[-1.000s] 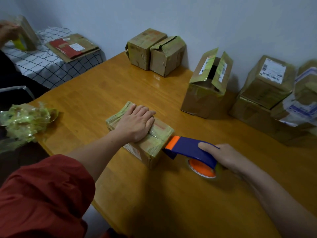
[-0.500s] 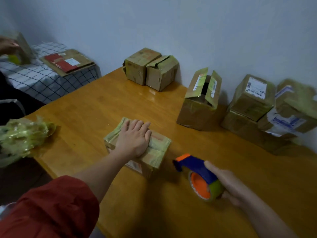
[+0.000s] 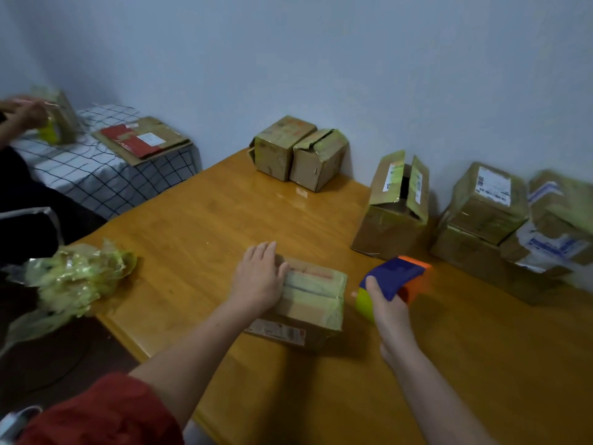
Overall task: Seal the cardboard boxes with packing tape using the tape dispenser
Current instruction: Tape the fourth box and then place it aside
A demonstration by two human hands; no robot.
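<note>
A small cardboard box [image 3: 313,298], its top covered in yellowish tape, lies near the front of the wooden table [image 3: 199,226]. My left hand [image 3: 260,277] lies flat on the box's left end, fingers straight. My right hand [image 3: 386,308] grips the blue and orange tape dispenser [image 3: 399,277] just right of the box, lifted off the table, with the yellow-green tape roll beside my thumb. The dispenser is apart from the box.
An open-flapped box [image 3: 396,207] stands behind the dispenser. Two taped boxes [image 3: 300,152] sit against the wall, and several more [image 3: 513,220] are stacked at the right. Crumpled tape waste [image 3: 75,277] lies at the table's left edge. Another person's hands [image 3: 22,114] work at a checked side table [image 3: 106,175].
My right hand has lifted the dispenser and turned it, moving it back away from the box's end. My left hand has slid to the box's left end. The camera tilted up.
</note>
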